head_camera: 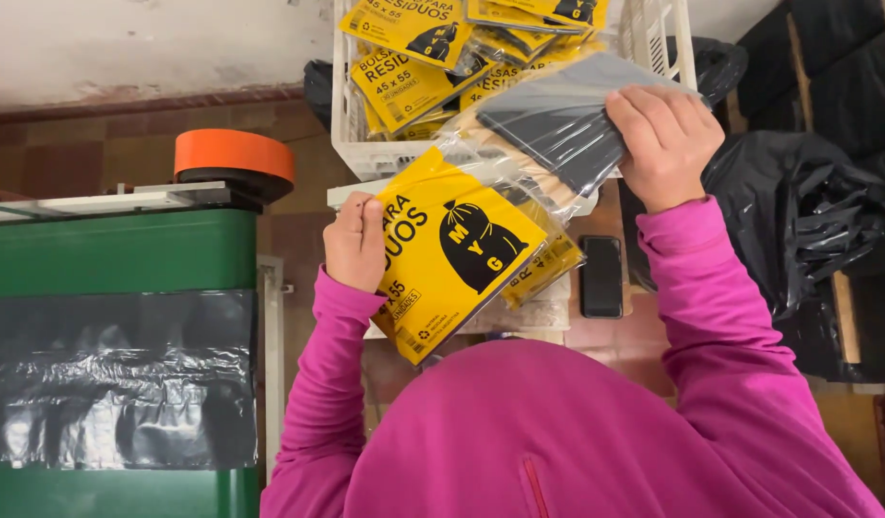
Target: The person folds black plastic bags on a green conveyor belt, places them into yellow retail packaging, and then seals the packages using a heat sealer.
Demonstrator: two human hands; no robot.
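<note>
My left hand (356,242) grips the edge of a clear plastic packet (461,254) with a yellow printed card showing a black bag drawing. My right hand (665,144) holds a folded stack of dark grey bags (557,115), whose lower end sits in the open mouth of that packet. Both arms wear bright pink sleeves. The packet is tilted, held above a small table.
A white plastic crate (365,144) behind holds several similar yellow packets (404,82). A black phone (601,276) lies on the table. A green machine (116,254) with an orange tape roll (233,158) and black film stands left; loose black bags (807,221) pile right.
</note>
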